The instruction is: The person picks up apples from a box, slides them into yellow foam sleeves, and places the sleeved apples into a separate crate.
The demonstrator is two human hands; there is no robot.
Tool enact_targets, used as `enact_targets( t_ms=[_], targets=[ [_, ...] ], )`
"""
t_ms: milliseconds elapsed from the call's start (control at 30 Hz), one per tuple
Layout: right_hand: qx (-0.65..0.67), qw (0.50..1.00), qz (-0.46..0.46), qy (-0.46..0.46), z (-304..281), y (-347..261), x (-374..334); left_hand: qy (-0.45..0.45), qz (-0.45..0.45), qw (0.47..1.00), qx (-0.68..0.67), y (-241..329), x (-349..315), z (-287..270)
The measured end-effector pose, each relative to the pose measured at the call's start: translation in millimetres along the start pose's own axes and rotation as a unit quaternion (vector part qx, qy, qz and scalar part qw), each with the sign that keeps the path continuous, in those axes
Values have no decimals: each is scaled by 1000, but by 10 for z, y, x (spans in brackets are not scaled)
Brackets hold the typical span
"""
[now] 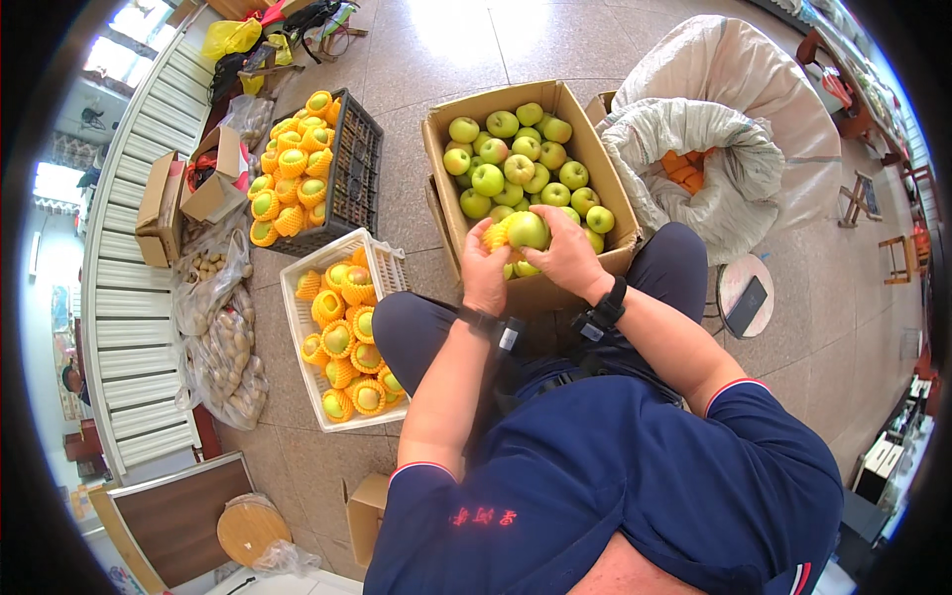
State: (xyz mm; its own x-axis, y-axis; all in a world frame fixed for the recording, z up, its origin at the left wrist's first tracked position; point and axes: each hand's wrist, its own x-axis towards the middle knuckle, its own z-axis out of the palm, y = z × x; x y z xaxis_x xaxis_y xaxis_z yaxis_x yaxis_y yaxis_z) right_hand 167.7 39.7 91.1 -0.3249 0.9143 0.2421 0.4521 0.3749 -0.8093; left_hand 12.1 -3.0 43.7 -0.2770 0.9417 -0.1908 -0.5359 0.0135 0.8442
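While both hands' fingers close around one green apple (pixel 528 229), the left hand (pixel 484 268) grips its yellow foam net (pixel 494 236).

You've got a tiled floor (pixel 436 59) under everything here. Straight ahead on it sits a cardboard box (pixel 595 149) of green apples. To your left, a white crate (pixel 297 327) rests on the tiles, and just beyond it a black crate (pixel 357 169), both holding fruit in yellow nets. Further left, clear bags (pixel 223 337) lie beside the roller conveyor (pixel 129 297). On your right, a big white sack (pixel 734 129) slumps on the floor, with a small round stool (pixel 744 293) near it. Behind you, a small carton (pixel 365 511) stands on the tiles.
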Motion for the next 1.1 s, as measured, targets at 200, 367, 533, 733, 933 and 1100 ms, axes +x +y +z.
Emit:
enact_targets(
  t_ms=[200, 367, 533, 733, 933, 1100],
  targets=[
    [-63, 995, -80, -10, 31, 2, -8, -2, -33, 994, -104, 52, 20, -64],
    [-125, 986, -102, -33, 57, -4, -40, -17, -30, 993, -111, 88, 1, -37],
    [-156, 982, -90, -49, 23, 8, -25, -38, -2, 999, -35, 77, -25, 20],
    [-175, 977, -113, -45, -13, -36, -14, -19, -24, 999, -37, 74, 19, -18],
    [-181, 975, -118, -59, -7, -51, -46, -21, -90, 981, -172, 110, 77, -118],
    [-143, 984, -94, -48, -5, -12, -22, -57, -99, 983, -146, 99, 79, -116]
  ],
)
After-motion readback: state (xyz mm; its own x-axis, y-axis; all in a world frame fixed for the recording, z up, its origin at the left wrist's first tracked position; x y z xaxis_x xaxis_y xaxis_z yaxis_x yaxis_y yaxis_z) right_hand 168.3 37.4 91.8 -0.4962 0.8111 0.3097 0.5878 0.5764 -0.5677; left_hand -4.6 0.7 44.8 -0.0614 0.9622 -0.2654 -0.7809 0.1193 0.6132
